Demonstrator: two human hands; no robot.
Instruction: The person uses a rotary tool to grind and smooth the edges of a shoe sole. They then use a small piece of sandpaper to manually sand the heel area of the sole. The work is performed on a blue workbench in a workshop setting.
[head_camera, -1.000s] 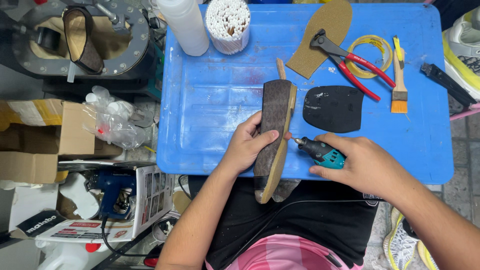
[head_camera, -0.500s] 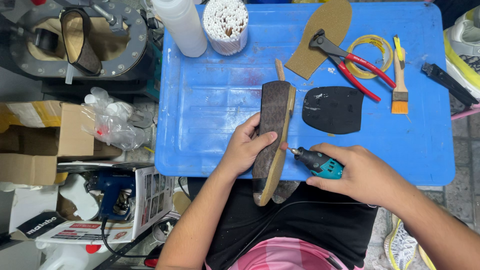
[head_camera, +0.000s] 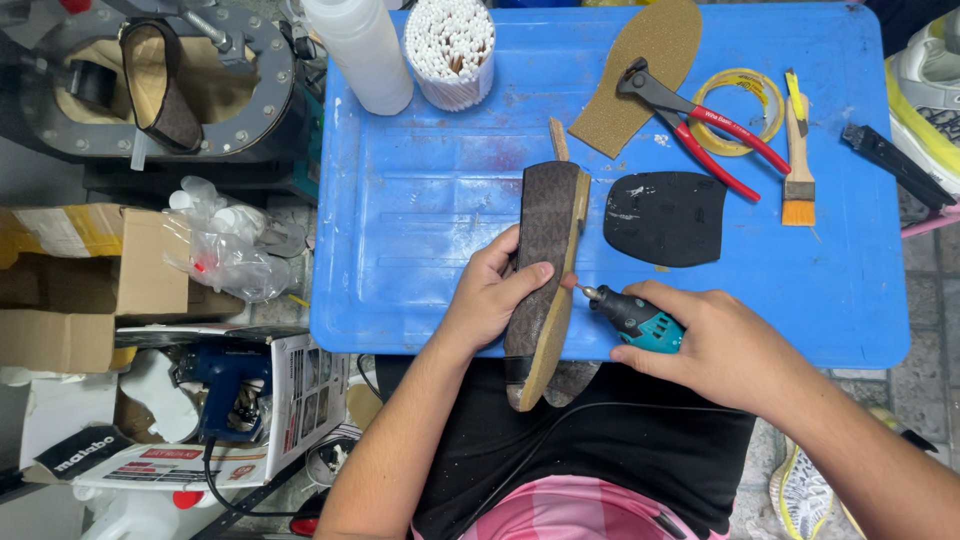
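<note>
Left hand (head_camera: 495, 295) wrapped around brown shoe sole (head_camera: 545, 270), held on edge over blue tabletop (head_camera: 420, 220); right hand (head_camera: 725, 345) closed around teal rotary tool (head_camera: 632, 318), tip at sole's tan edge. Sole's lower end partly hidden; black rubber piece (head_camera: 665, 217) beyond.

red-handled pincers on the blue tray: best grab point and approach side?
Grip the red-handled pincers by the two red handles near their free ends, coming from above on the right. They lie flat, handles splayed toward the paintbrush, dark jaws resting on the tan insole cutout. The yellow tape roll crowds the upper handle, so probably pinch both handles together.
</note>
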